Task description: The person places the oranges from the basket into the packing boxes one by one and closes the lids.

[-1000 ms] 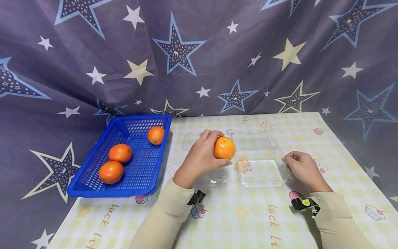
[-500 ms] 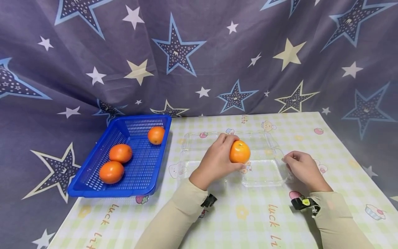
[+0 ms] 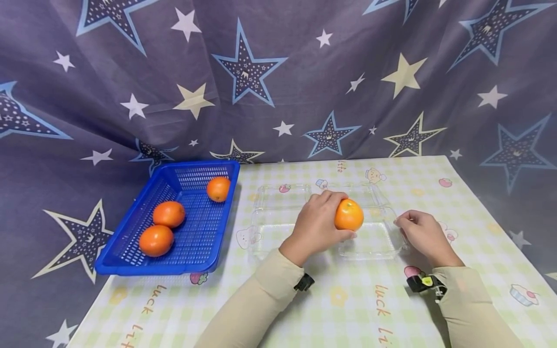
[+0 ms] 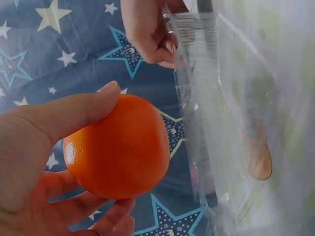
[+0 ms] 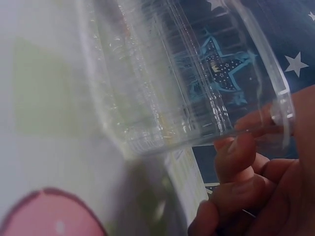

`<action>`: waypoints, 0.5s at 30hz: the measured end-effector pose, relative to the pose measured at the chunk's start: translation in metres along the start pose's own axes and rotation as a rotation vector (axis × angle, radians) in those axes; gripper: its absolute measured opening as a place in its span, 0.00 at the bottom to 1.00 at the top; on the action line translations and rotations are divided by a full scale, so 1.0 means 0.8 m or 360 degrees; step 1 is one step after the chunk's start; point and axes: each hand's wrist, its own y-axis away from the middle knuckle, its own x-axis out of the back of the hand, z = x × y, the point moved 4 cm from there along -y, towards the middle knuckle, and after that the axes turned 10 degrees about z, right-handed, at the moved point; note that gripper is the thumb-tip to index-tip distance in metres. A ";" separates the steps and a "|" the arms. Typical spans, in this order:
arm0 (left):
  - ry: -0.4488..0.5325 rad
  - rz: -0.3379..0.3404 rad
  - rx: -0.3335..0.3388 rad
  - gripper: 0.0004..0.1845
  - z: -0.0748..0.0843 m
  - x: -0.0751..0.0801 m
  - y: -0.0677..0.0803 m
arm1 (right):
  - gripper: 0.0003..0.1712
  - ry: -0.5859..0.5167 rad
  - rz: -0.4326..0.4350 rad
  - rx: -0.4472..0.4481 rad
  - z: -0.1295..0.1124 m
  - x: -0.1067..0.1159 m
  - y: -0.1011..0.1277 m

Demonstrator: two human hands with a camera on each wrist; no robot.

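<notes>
The left grip holds a glossy, round orange.

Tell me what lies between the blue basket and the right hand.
The head view shows the left hand, holding an orange, and the clear plastic container between the blue basket and the right hand.

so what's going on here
A person's left hand grips an orange above an open clear plastic container, not yet set down. The right hand holds the container at its right end. Three more oranges lie in the blue basket on the left.
</notes>
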 end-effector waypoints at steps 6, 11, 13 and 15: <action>0.0010 -0.0019 -0.0005 0.43 0.012 -0.015 -0.005 | 0.17 0.0006 0.0004 -0.0002 0.000 -0.001 0.001; 0.0046 -0.0055 0.0029 0.42 0.017 -0.027 -0.007 | 0.17 -0.0004 -0.0006 -0.0017 0.000 -0.001 0.002; 0.0064 -0.0064 0.0026 0.41 0.019 -0.032 -0.008 | 0.18 -0.0002 -0.0015 -0.0023 -0.001 -0.002 0.002; 0.0081 -0.0066 0.0011 0.40 0.021 -0.035 -0.009 | 0.18 0.0000 -0.0020 -0.0027 -0.001 -0.002 0.001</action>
